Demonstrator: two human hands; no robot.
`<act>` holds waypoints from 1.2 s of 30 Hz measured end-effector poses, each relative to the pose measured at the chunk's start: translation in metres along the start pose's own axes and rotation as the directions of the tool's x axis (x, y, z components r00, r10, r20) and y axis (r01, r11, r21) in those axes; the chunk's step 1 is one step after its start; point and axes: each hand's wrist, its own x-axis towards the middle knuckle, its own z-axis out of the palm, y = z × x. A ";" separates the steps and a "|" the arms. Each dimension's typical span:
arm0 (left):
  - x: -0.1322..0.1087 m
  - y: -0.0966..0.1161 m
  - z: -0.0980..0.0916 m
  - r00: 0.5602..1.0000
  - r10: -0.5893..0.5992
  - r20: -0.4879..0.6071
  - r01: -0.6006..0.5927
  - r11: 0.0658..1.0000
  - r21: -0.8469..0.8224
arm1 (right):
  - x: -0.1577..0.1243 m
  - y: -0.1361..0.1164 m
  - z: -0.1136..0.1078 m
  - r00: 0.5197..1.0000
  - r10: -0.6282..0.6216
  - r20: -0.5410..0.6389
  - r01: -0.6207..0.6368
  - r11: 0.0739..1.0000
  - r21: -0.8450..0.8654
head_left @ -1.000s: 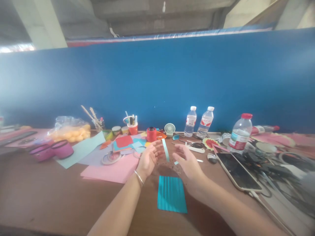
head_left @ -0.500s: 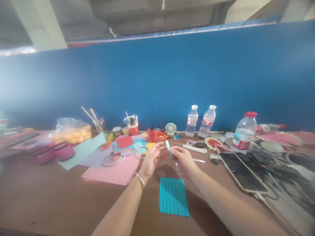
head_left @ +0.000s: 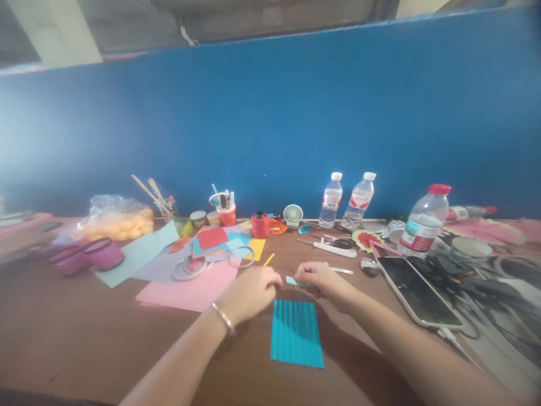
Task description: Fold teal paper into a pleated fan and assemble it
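My right hand (head_left: 323, 282) is closed, with thumb and fingers pinching a narrow pale-blue strip (head_left: 292, 280) that points left, low over the table. A short gap to the left, my left hand (head_left: 256, 290) is curled with its fingertips together and turned down; whatever lies between them is hidden. Just below both hands lies a pleated teal paper (head_left: 297, 334), flat on the brown table (head_left: 236, 372). A thin white strip (head_left: 341, 270) rests beyond my right hand, and a small yellow strip (head_left: 269, 259) lies past the left one.
Pink sheets (head_left: 186, 293), coloured paper and tape rolls (head_left: 190, 269) spread to the left. A white utility knife (head_left: 336, 249), scissors (head_left: 343, 243) and two water bottles (head_left: 331, 203) stand or lie behind. At right are a phone (head_left: 416, 290), cables and a red-capped bottle (head_left: 425, 225).
Both hands have come down nearer the table. The strip has turned from upright to nearly level in my right hand. My left hand's fingers have curled in, and the view has tilted down slightly.
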 end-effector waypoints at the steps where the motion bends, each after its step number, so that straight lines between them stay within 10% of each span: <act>1: -0.009 0.006 0.001 0.996 0.052 0.069 -0.055 0.997 0.047 | -0.001 0.003 -0.001 1.000 0.011 -0.002 -0.011 0.998 -0.060; 8: -0.055 0.020 0.025 0.933 0.127 0.336 -0.239 0.918 0.316 | -0.005 0.010 -0.001 0.999 -0.040 0.007 0.040 0.947 -0.320; 21: -0.052 -0.002 0.069 0.842 0.457 0.287 -0.537 0.659 0.526 | -0.001 0.032 0.013 0.995 0.070 -0.067 -0.093 0.880 -0.466; 36: -0.052 -0.017 0.071 0.879 0.421 0.226 -0.478 0.782 0.400 | -0.002 0.030 0.018 0.970 0.154 -0.189 -0.230 0.838 -0.494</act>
